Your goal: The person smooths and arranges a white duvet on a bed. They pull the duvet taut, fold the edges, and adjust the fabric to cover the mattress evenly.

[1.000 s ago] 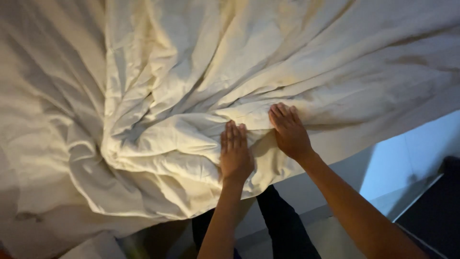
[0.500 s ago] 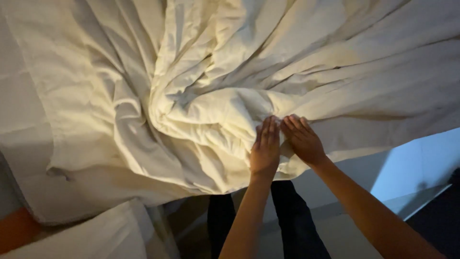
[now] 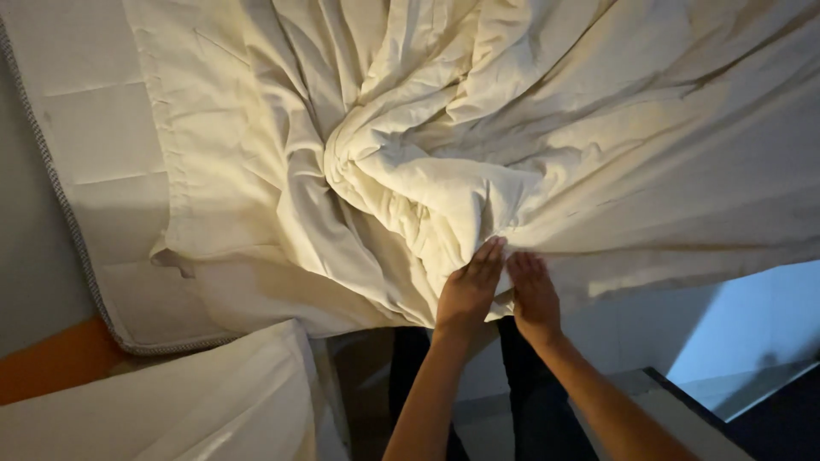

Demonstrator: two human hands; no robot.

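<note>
A crumpled cream duvet [image 3: 427, 171] lies bunched over a bed, its folds running out from a thick knot near the middle. My left hand [image 3: 468, 290] lies flat on the duvet's near edge, fingers together and pointing away from me. My right hand [image 3: 535, 294] rests beside it, almost touching, also flat on the fabric. Neither hand grips anything. A cream sheet [image 3: 222, 188] spreads out under the duvet to the left.
The bare quilted mattress [image 3: 94, 171] with a corded edge shows at the left. A white pillow [image 3: 188, 401] sits at the lower left beside an orange surface [image 3: 51, 363]. My dark trousers [image 3: 521, 410] and a pale floor [image 3: 752, 333] lie below the bed's edge.
The view has shifted left, revealing the mattress corner and pillow. Both hands have come closer together and slid along the duvet's near edge.
</note>
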